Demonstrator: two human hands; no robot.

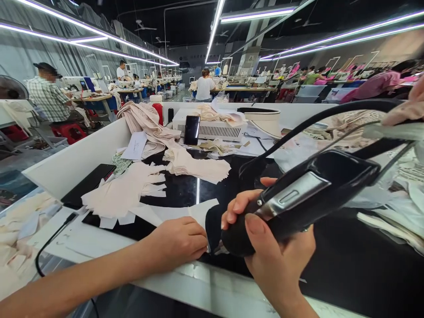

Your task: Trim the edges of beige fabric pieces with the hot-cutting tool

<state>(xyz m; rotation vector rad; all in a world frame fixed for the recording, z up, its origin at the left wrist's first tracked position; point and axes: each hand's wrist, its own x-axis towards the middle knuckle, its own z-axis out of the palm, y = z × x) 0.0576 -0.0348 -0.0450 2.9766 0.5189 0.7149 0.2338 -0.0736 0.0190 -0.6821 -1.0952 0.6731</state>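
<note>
Right hand (265,238) wrapped tight around a chunky black handheld tool (298,198), thumb on top, fingers curled round the grip, nose of the tool pointing down at the near edge of the tabletop (347,260). Thick black cable (318,119) arcing off the back of it toward the right. Left hand (179,240) lying knuckles-up just left of the tool's tip, fingers held together and pressing on a pale fabric piece (198,212) flat on the dark surface; can't tell whether any pinching is going on underneath. Loose pile of similar pale cut pieces (122,194) further left, another stack (198,165) behind it. Black phone (191,130) propped against a white box (212,128) at the back. Other people at sewing stations far behind.
</note>
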